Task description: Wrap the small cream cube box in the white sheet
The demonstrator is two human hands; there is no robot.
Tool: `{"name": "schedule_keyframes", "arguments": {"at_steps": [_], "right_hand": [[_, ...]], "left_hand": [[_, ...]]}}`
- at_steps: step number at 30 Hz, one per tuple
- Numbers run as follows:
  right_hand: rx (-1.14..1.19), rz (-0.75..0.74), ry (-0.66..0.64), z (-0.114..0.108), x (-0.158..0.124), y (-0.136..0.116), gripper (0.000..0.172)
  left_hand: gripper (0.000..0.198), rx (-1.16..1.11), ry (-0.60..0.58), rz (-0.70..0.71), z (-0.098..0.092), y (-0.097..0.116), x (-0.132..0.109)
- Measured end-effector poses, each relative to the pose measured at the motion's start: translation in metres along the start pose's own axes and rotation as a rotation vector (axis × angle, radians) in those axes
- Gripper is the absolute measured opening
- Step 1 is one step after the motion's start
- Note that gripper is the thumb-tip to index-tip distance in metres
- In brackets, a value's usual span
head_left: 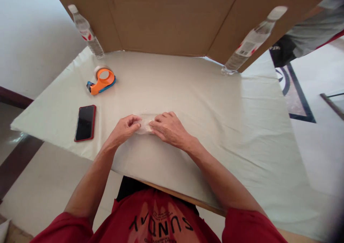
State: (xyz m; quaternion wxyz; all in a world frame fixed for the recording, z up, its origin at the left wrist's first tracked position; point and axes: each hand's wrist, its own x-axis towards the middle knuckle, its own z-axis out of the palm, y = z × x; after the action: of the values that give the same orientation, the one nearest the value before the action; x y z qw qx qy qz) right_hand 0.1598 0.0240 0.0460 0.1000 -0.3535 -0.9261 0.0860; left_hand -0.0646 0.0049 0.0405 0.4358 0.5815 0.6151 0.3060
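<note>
A small clear plastic bag or wrap (144,125) lies low over the pale tablecloth, between my two hands. My left hand (128,126) pinches its left end between thumb and fingers. At the other end my right hand (168,128) is closed on it, the thumb and fingertips pressed on a whitish part. What is inside the plastic is too small to make out.
On the covered table (215,110), a red-cased phone (85,123) and an orange tape dispenser (103,80) lie to the left. Bottles (87,35) (248,44) stand at both back sides before a cardboard panel (166,17). A person's clothing (311,32) shows at the right.
</note>
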Motion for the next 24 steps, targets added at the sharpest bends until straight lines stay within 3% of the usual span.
{"name": "schedule_keyframes", "arguments": {"at_steps": [5,8,12,14,19,24], "right_hand": [[-0.099,-0.002,0.016,0.007,0.002,-0.005,0.025],[-0.118,-0.011,0.039,0.010,0.003,-0.005,0.025],[-0.130,-0.024,0.048,0.011,0.003,-0.005,0.025],[-0.135,-0.027,0.046,0.011,0.004,-0.005,0.026],[-0.146,-0.026,0.052,0.011,0.004,-0.006,0.026],[-0.143,-0.018,0.074,0.013,0.006,-0.006,0.034]], "left_hand": [[0.030,0.169,0.175,-0.059,0.002,-0.014,-0.003],[0.041,0.207,0.263,-0.085,0.000,-0.019,-0.005],[0.069,0.152,0.215,-0.215,-0.006,-0.021,-0.011],[0.073,0.170,0.196,-0.234,-0.007,-0.022,-0.012],[0.054,0.233,0.181,-0.232,-0.006,-0.021,-0.001],[0.041,0.160,0.058,-0.261,-0.003,-0.017,0.012]]}}
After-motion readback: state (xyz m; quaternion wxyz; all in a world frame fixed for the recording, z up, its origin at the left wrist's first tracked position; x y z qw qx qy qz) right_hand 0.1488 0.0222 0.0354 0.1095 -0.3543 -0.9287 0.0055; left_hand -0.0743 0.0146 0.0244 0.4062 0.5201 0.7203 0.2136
